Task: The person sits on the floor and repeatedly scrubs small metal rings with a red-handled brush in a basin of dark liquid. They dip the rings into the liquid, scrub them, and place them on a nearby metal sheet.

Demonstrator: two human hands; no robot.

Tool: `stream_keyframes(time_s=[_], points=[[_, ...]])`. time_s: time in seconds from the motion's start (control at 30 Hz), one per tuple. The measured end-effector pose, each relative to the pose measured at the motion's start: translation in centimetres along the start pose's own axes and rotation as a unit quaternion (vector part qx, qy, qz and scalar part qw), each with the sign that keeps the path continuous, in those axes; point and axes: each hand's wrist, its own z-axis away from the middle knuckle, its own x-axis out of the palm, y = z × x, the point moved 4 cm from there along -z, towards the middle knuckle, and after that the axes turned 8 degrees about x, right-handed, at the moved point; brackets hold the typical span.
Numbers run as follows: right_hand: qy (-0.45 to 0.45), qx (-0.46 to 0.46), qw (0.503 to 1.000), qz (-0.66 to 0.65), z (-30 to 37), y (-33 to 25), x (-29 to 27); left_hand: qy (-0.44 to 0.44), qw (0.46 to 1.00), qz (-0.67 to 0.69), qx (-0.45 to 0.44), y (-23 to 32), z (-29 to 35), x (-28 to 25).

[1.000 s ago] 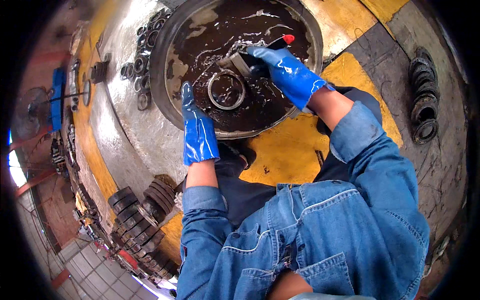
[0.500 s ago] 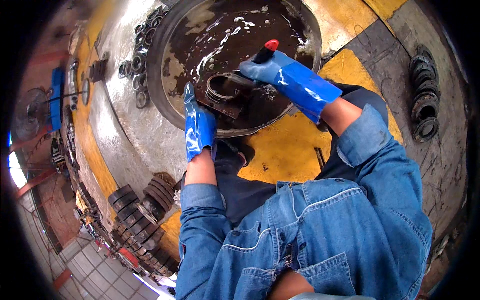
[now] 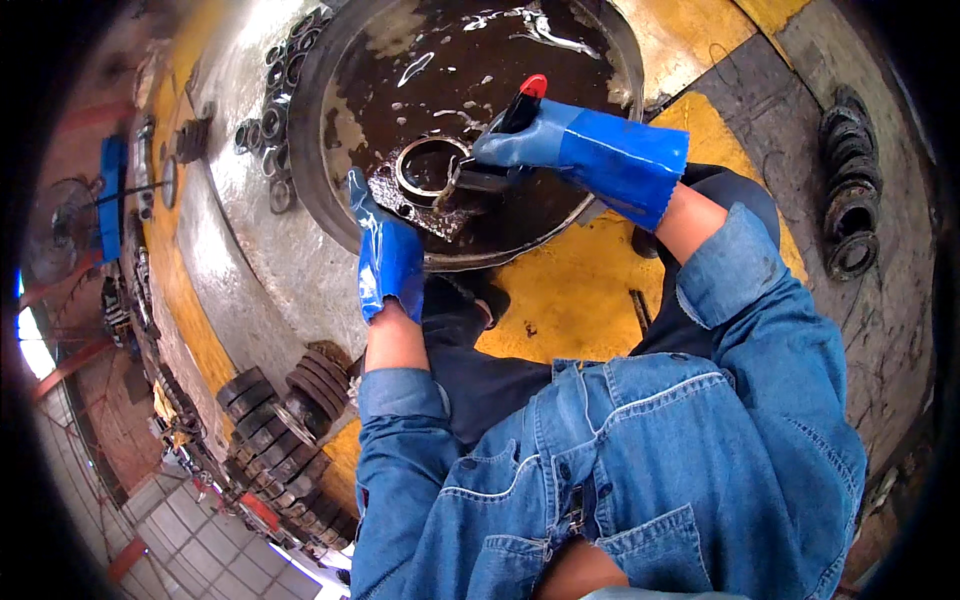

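Both hands wear blue rubber gloves over a round metal basin (image 3: 308, 140) of dark liquid. My left hand (image 3: 388, 245) is closed on the edge of a flat metal flange (image 3: 438, 222) with a raised round collar, its thumb lying along the near left side. My right hand (image 3: 545, 140) grips a brush (image 3: 521, 108) by its black handle, whose red end sticks up past the glove. The brush's dark head is at the right side of the collar, partly hidden by the glove. Wet, foamy liquid shines on the flange. The left fingers beneath it are hidden.
Several metal rings (image 3: 273, 122) lie on the floor left of the basin. A row of dark rings (image 3: 853, 200) stands at the far right. Stacked dark round parts (image 3: 270, 440) are at the lower left. My knees flank a yellow floor patch (image 3: 570, 320).
The flange has tilted so its collar faces up more openly, and my left hand has shifted slightly left. The brush has moved down a little, against the collar's right side. Foam patches have drifted.
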Motion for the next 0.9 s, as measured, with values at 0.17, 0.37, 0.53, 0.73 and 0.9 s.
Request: stream_keyframes(time_s=[0.17, 0.37, 0.53, 0.73, 0.9], points=[[0.085, -0.007, 0.995, 0.055, -0.1, 0.7, -2.8, -0.006, 1.0, 0.03, -0.006, 0.1, -1.2, 0.6], [0.248, -0.002, 0.952, 0.182, -1.3, 1.5, -2.8, 0.054, 0.996, 0.05, 0.047, -1.8, -7.3, -1.5], [0.29, 0.072, 0.929, 0.22, -1.6, 2.5, -4.0, 0.026, 1.0, 0.008, -0.007, -1.8, -5.8, 0.4], [0.042, -0.1, 0.977, 0.182, 2.8, -6.1, 1.5, -0.03, 0.983, -0.181, -0.034, -0.8, -2.9, 1.4], [0.031, -0.176, 0.939, 0.294, 2.0, -5.8, 2.8, -0.075, 0.973, -0.216, -0.026, -0.8, -2.0, 3.0]])
